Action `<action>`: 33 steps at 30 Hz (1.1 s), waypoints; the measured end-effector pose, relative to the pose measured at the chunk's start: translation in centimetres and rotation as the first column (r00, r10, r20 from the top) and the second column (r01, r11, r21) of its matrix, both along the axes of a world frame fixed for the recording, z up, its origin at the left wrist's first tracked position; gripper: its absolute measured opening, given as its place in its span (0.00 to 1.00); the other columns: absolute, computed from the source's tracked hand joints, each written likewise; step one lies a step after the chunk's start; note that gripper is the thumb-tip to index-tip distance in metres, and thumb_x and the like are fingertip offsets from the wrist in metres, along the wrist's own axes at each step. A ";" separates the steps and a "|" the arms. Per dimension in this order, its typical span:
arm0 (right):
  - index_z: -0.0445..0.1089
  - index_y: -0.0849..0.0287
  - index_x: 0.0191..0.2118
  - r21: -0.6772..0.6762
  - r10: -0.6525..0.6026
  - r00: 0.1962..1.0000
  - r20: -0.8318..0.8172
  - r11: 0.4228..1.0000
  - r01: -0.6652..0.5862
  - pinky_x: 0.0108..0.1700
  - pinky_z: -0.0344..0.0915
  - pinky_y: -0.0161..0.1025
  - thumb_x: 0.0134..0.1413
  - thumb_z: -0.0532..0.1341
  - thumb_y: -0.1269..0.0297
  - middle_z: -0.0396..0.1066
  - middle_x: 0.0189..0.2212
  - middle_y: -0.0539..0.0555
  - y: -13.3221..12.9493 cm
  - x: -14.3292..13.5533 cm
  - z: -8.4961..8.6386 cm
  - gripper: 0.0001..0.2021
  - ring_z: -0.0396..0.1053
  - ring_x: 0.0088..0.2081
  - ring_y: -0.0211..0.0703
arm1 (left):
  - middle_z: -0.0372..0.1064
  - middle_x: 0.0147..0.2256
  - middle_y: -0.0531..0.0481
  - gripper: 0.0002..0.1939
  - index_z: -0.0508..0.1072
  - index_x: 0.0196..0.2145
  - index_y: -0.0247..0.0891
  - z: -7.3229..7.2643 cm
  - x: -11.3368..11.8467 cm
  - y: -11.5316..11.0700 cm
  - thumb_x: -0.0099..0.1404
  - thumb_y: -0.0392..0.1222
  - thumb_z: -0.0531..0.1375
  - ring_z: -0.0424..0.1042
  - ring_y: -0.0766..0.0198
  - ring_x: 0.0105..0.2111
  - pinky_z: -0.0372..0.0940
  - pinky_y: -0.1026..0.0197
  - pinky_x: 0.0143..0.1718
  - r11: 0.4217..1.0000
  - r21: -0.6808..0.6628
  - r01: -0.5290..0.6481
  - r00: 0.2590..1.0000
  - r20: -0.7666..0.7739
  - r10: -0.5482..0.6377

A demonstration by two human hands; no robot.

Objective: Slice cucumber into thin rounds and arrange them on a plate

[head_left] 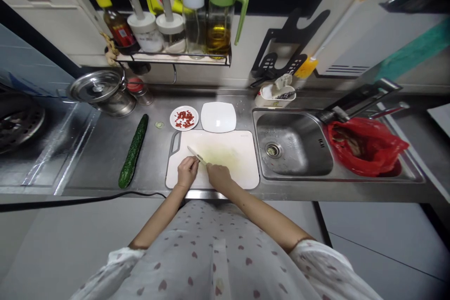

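Note:
In my right hand (220,177) is the handle of a small kitchen knife (193,152), its blade pointing up and to the left over the cutting board (248,150). My left hand (187,172) is closed beside the blade, fingertips close to it; whatever the fingers hold, if anything, is hidden. Pale green smears mark the middle of the board. Behind it are a small white plate (173,121) with chopped red pieces (184,118) and a white squarish dish (218,117). A whole cucumber (133,152) lies left of the board, with thin pale green slices (159,125) nearby.
A steel sink (298,150) adjoins the board's right side, with a red plastic bag (367,147) beyond it. A lidded pot (101,91) and a red-topped jar (140,91) stand back left. Overhead, a rack (172,58) carries bottles. A black cable (105,197) crosses the front edge.

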State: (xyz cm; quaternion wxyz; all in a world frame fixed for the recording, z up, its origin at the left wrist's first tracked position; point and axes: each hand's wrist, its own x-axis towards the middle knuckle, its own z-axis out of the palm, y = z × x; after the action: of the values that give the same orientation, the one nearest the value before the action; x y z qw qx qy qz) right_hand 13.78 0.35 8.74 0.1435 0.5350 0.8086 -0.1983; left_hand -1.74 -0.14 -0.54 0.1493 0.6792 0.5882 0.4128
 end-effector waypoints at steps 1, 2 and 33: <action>0.64 0.61 0.43 0.004 -0.001 1.000 -0.004 1.000 0.001 0.40 0.65 0.38 0.61 0.47 0.75 0.74 0.35 0.60 0.1 0.0 0.0 0.11 0.73 0.41 0.46 | 0.71 0.31 0.48 0.08 0.71 0.30 0.38 -0.1 0.0 0.0 0.65 0.38 0.54 0.69 0.65 0.32 0.64 0.62 0.36 1.000 0.005 0.001 1.000 0.002 -0.001; 0.64 0.61 0.43 0.003 -0.002 1.000 -0.007 1.000 0.002 0.40 0.65 0.38 0.61 0.47 0.75 0.74 0.35 0.60 0.1 0.0 -0.1 0.11 0.73 0.41 0.46 | 0.71 0.32 0.48 0.08 0.71 0.30 0.38 -0.1 0.0 0.0 0.65 0.38 0.54 0.69 0.65 0.32 0.64 0.62 0.36 1.000 0.010 0.003 1.000 0.006 -0.003; 0.64 0.61 0.44 0.025 0.011 1.000 0.006 1.000 -0.011 0.41 0.65 0.36 0.60 0.47 0.74 0.73 0.37 0.59 0.8 -0.6 -0.9 0.12 0.72 0.42 0.44 | 0.72 0.34 0.47 0.08 0.73 0.33 0.39 -0.5 0.1 0.0 0.66 0.39 0.54 0.72 0.64 0.36 0.67 0.60 0.40 1.000 0.020 0.000 0.999 0.034 -0.001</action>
State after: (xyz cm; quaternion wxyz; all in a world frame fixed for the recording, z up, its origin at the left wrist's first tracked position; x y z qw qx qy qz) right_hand 13.20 1.14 7.87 0.1401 0.5330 0.8134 -0.1860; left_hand -1.67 -0.12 -1.06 0.1525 0.6736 0.5813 0.4302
